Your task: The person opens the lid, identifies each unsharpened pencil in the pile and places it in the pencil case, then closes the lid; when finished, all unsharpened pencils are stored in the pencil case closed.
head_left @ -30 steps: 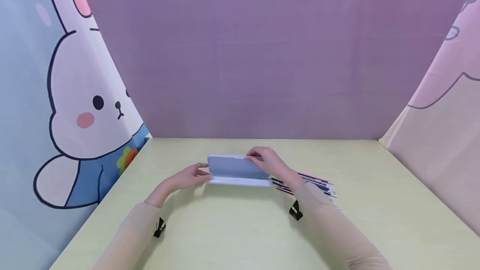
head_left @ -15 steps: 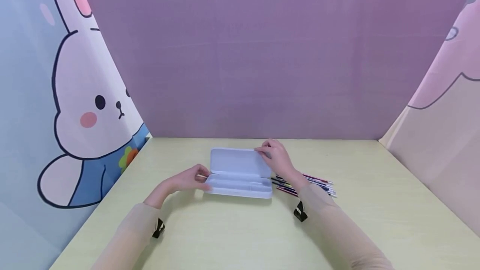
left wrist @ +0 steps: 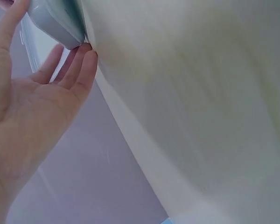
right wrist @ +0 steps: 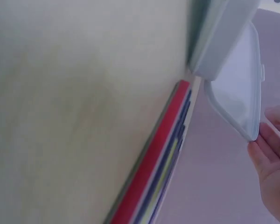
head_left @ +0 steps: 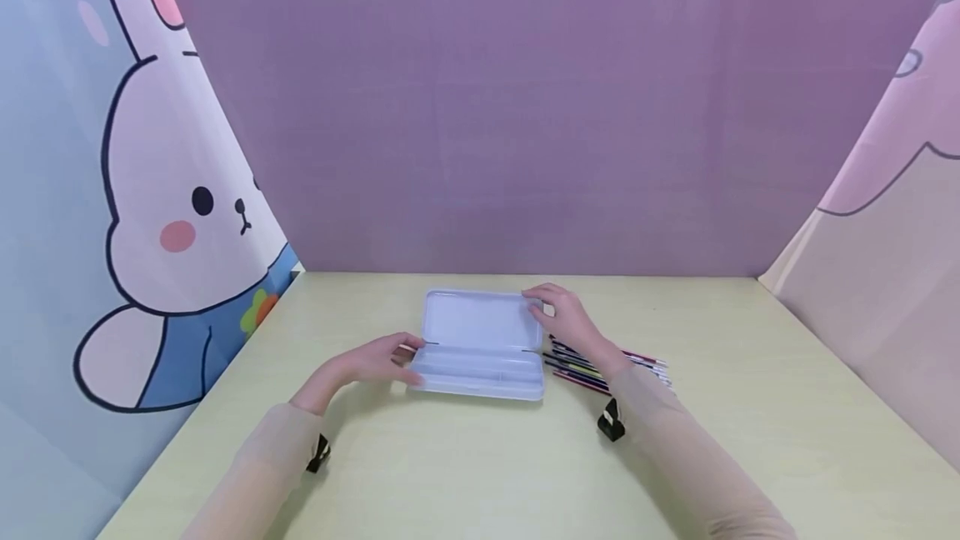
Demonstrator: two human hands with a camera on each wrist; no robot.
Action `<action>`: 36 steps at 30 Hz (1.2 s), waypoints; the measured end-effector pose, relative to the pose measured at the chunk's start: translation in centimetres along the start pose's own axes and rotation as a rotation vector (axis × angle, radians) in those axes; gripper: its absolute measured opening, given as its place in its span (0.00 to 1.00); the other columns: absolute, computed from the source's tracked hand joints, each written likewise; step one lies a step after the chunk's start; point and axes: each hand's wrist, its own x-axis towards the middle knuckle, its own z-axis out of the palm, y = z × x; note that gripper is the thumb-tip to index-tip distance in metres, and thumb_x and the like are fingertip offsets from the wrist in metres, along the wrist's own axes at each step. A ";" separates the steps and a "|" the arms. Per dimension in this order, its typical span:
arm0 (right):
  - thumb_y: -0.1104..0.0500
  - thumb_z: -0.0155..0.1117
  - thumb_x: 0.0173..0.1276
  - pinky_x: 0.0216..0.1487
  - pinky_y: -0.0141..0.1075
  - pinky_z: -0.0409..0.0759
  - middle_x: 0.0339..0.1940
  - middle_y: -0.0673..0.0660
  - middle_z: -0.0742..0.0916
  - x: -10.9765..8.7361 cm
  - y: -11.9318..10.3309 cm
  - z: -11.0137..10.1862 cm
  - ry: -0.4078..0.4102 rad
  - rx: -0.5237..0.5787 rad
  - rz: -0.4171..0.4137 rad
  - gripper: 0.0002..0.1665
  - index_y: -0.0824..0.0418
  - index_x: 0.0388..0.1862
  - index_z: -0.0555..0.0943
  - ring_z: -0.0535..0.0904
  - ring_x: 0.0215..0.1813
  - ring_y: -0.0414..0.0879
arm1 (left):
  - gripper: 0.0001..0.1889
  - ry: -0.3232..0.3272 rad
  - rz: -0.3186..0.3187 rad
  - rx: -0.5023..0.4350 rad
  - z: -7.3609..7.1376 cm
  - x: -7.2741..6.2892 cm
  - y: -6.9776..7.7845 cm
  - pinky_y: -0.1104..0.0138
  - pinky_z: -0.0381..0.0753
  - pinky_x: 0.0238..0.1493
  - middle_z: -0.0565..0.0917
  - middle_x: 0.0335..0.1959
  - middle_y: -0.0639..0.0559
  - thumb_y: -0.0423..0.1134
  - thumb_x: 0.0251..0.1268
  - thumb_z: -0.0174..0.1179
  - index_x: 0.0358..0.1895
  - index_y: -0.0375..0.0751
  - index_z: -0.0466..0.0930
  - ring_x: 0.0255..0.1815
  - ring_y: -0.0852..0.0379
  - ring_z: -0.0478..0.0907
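Note:
A white pencil case (head_left: 480,361) lies open in the middle of the table, its tray toward me and its lid (head_left: 480,321) tilted back behind the hinge. My left hand (head_left: 378,359) grips the tray's left end, thumb at the front and fingers behind; in the left wrist view those fingers (left wrist: 81,70) curl under a lower corner of the case (left wrist: 60,23). At the lid's upper right corner, my right hand (head_left: 566,319) holds the edge. The right wrist view has its fingertips (right wrist: 256,147) at the corner of the lid (right wrist: 238,93). The tray shows divided compartments.
A loose bundle of dark, red and yellow pencils (head_left: 581,369) lies right of the case, partly under my right forearm. Black clips hang at both sleeves. A purple backdrop (head_left: 480,107) rises behind the table (head_left: 480,473), with printed curtains at both sides.
The lid has swung up and back from nearly upright, showing the tray inside. My right hand has moved back and right with it; the left hand has stayed at the tray's end.

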 end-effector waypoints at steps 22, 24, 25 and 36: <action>0.64 0.63 0.64 0.63 0.49 0.70 0.61 0.63 0.78 -2.2 0.7 -1.8 -0.112 -0.045 0.016 0.24 0.67 0.59 0.75 0.72 0.64 0.58 | 0.40 0.070 0.021 0.091 1.3 1.6 0.4 0.53 0.74 0.58 0.68 0.61 0.36 0.44 0.50 0.71 0.63 0.29 0.62 0.59 0.40 0.71; 0.62 0.62 0.65 0.64 0.49 0.70 0.63 0.62 0.76 -2.3 0.8 -1.8 -0.145 -0.051 0.031 0.25 0.66 0.61 0.74 0.71 0.65 0.57 | 0.40 0.071 0.025 0.095 1.3 1.6 0.4 0.53 0.74 0.58 0.68 0.61 0.36 0.43 0.49 0.71 0.63 0.29 0.62 0.59 0.39 0.71; 0.62 0.61 0.66 0.64 0.49 0.69 0.64 0.63 0.75 -2.4 0.8 -1.8 -0.160 -0.058 0.030 0.25 0.67 0.61 0.73 0.70 0.65 0.58 | 0.40 0.068 0.028 0.099 1.3 1.6 0.3 0.53 0.74 0.58 0.68 0.61 0.36 0.43 0.50 0.71 0.63 0.29 0.62 0.59 0.39 0.71; 0.57 0.55 0.71 0.67 0.51 0.65 0.71 0.65 0.64 -2.4 0.5 -1.3 -0.377 -0.034 0.142 0.32 0.65 0.71 0.61 0.64 0.69 0.60 | 0.40 0.071 0.039 0.098 1.2 1.0 0.1 0.51 0.73 0.58 0.70 0.61 0.35 0.41 0.49 0.72 0.64 0.30 0.63 0.59 0.39 0.71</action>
